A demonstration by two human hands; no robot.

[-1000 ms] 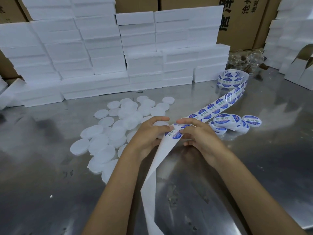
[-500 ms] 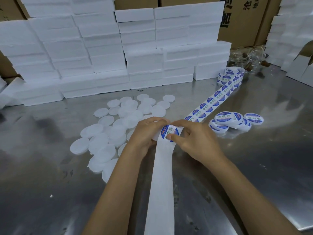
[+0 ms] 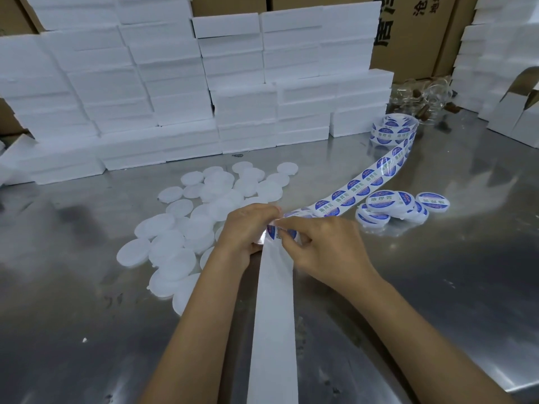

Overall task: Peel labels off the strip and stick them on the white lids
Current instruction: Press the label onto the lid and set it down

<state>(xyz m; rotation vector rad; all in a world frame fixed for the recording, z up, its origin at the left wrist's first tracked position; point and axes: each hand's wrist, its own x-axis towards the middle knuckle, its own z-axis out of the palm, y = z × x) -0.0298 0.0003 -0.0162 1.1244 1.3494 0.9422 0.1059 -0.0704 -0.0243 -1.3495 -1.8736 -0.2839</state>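
A strip of round blue-and-white labels (image 3: 361, 185) runs from a roll (image 3: 393, 129) at the back right down to my hands. Its bare white backing (image 3: 274, 316) trails toward the front edge. My left hand (image 3: 248, 228) grips the strip and a white lid that is mostly hidden under my fingers. My right hand (image 3: 323, 246) pinches a blue label (image 3: 277, 231) between thumb and forefinger, right at the left hand. A heap of plain white lids (image 3: 189, 225) lies to the left. Several labelled lids (image 3: 390, 205) sit stacked on the right.
The work surface is a shiny steel table (image 3: 437, 287). White foam boxes (image 3: 175, 91) are stacked along the back, with more at the right (image 3: 501, 53). Cardboard cartons (image 3: 408, 30) stand behind them. Clear plastic items (image 3: 423, 94) lie past the roll.
My hands drew closer together and the label came up from the strip into my right fingers. The bare backing straightened toward me.
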